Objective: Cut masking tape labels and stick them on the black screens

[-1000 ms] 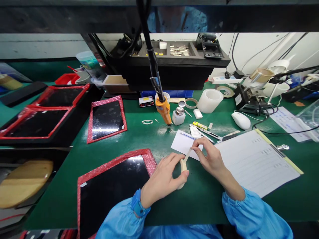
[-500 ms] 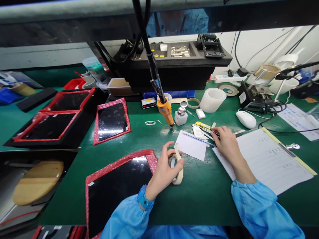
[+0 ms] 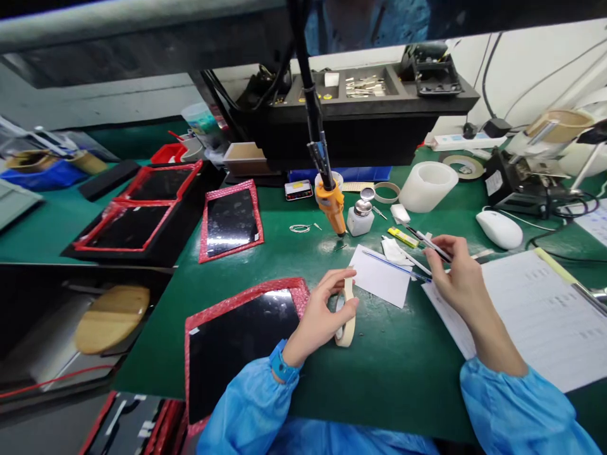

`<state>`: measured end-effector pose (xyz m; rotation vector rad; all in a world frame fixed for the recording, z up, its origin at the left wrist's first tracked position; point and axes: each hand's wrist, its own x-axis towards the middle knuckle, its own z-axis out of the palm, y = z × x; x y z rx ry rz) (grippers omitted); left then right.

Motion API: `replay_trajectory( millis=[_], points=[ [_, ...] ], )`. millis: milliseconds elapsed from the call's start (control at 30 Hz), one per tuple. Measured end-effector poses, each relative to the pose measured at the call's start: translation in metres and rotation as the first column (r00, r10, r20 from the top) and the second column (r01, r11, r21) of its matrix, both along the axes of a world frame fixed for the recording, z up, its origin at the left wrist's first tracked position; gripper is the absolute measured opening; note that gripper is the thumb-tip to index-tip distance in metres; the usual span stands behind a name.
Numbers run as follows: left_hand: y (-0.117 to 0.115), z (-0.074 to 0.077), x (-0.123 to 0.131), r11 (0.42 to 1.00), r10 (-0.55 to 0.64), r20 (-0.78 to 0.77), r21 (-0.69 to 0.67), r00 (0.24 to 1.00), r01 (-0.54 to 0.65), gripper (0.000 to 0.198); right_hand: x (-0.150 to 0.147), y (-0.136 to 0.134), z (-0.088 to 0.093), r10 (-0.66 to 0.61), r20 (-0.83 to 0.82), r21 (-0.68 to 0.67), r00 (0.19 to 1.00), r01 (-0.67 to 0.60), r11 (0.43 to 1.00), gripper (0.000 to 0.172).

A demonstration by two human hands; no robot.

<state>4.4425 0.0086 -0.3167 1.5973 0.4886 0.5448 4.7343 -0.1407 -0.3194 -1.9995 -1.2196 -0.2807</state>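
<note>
My left hand [image 3: 327,309] grips a roll of cream masking tape [image 3: 348,328] on edge, thumb on the near side and fingers curled over the top. My right hand [image 3: 458,272] pinches a slim black-and-silver pen-like tool [image 3: 425,242], its exact kind unclear, raised slightly above the table. Below it lie a blue pen [image 3: 396,265], a white paper sheet [image 3: 379,284], a crumpled white wipe [image 3: 393,250] and a yellow packet [image 3: 403,237]. Left of my left hand, a large black screen panel [image 3: 241,341] with red bubble-wrap edging lies flat.
An orange electric screwdriver [image 3: 331,205] hangs over the green table. Behind it stand a white pump bottle [image 3: 360,220] and a thick white roll [image 3: 429,186]. At right are a clipboard with papers [image 3: 545,309] and a mouse [image 3: 499,229]. More red-edged panels [image 3: 232,218] lie left.
My right hand has lifted the pen-like tool from among the small items. My left hand keeps hold of the masking tape. The view has shifted to the right.
</note>
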Motion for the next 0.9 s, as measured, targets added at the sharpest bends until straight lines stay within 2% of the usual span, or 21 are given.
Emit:
replay_trajectory(
  millis=[100, 167, 267, 367, 500, 667, 800, 900],
  points=[
    [0.005, -0.001, 0.000, 0.997, 0.057, 0.055, -0.046, 0.997, -0.054, 0.047, -0.016, -0.002, 0.019, 0.104, 0.019, 0.064, 0.994, -0.105, 0.992, 0.027],
    [0.008, -0.002, 0.000, 0.995, 0.081, 0.063, -0.060, 0.995, -0.078, 0.048, -0.026, -0.001, 0.028, 0.183, 0.056, 0.055, 0.982, -0.186, 0.981, 0.027],
    [0.011, -0.001, 0.000, 0.993, 0.098, 0.039, -0.071, 0.994, -0.095, 0.049, -0.038, 0.000, 0.036, 0.298, 0.106, -0.002, 0.948, -0.300, 0.954, 0.024],
    [0.013, 0.000, 0.000, 0.993, 0.100, 0.044, -0.064, 0.994, -0.097, 0.051, -0.048, 0.003, 0.039, 0.401, 0.123, 0.001, 0.908, -0.404, 0.915, 0.017],
    [0.016, 0.000, 0.000, 0.987, 0.143, 0.034, 0.063, 0.989, -0.145, 0.049, -0.059, 0.006, 0.036, 0.463, 0.141, -0.020, 0.875, -0.465, 0.885, 0.017],
    [0.017, -0.001, -0.002, 0.952, 0.204, 0.018, 0.230, 0.979, -0.203, 0.047, -0.068, 0.010, 0.031, 0.496, 0.118, -0.026, 0.860, -0.496, 0.868, 0.014],
    [0.018, -0.001, -0.003, 0.895, 0.223, 0.080, 0.377, 0.972, -0.237, 0.046, -0.072, 0.013, 0.031, 0.508, 0.178, -0.017, 0.843, -0.514, 0.858, 0.008],
    [0.019, -0.001, -0.005, 0.838, 0.207, 0.088, 0.499, 0.974, -0.223, 0.046, -0.073, 0.013, 0.032, 0.520, 0.162, -0.031, 0.839, -0.522, 0.852, 0.008]
  ],
)
